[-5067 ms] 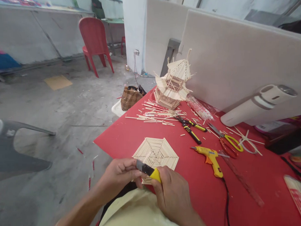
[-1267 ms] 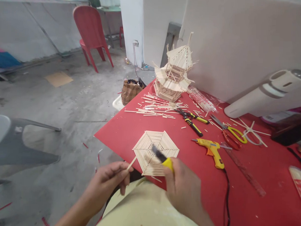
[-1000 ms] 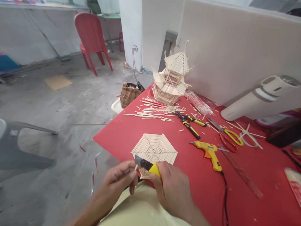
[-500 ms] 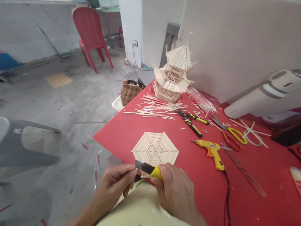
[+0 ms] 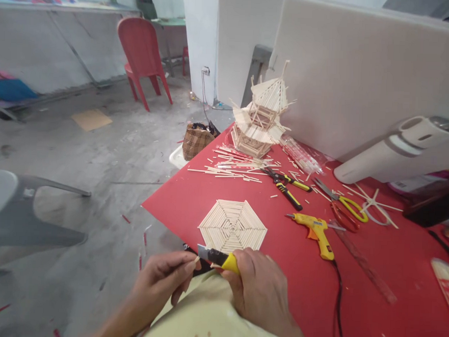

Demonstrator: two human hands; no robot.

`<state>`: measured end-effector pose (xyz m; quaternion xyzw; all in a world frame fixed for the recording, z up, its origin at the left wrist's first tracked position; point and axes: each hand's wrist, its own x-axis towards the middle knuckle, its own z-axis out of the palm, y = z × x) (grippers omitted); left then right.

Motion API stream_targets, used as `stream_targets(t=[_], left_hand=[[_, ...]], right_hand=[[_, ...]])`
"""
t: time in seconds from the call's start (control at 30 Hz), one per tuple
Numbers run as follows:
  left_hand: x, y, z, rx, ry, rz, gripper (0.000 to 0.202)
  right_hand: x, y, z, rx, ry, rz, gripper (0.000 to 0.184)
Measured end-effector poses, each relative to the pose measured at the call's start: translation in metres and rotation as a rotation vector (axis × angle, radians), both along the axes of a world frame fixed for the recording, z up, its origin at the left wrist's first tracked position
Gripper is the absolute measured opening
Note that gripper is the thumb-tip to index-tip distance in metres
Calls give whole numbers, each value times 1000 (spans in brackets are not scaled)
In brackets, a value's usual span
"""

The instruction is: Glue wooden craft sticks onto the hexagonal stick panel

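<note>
Right hand [image 5: 260,284]: grip closed around a yellow-black cutter [image 5: 229,262], blade at the tip of a thin stick [image 5: 196,260]. Left hand [image 5: 169,275]: grip pinches that stick. Just beyond, hexagonal panel [image 5: 232,229] lies flat on red table [image 5: 300,309]; glue gun [image 5: 315,231] to its right.

No legible text; label [image 5: 319,223] on glue gun [image 5: 321,236] too small

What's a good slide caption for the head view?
Right hand holds a knife at a thin stick in the left hand, near a hexagonal stick panel.
</note>
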<state>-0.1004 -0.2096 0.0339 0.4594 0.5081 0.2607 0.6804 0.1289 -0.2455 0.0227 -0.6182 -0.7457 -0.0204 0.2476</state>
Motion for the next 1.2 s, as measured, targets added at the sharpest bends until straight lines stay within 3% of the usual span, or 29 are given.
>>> stream_targets(t=[0.1,0.17,0.37,0.53,0.73,0.87,1.03,1.07,1.2], left_hand=[[-12,-3,1,-8,16,-16,43],[-14,-2,2,-9,36,17,41],[13,11,0,-13,-38,83,39],[26,11,-6,28,-122,92,33],[24,6,-18,131,-99,30,38],[20,3,-14,138,-39,19,42],[10,-2,-7,14,-24,54,32],[9,-1,-8,-10,-16,50,32],[17,7,-14,-2,-91,136,32]], right_hand=[[16,0,1,-20,-71,-342,44],[23,0,3,-52,-91,-428,40],[7,3,8,-58,17,-36,38],[-3,8,5,-130,79,105,45],[-6,7,2,-143,89,117,45],[-2,5,2,-77,30,90,44],[23,3,2,-60,-93,-379,46],[26,2,3,-68,-90,-399,44],[20,0,5,-103,28,-147,39]])
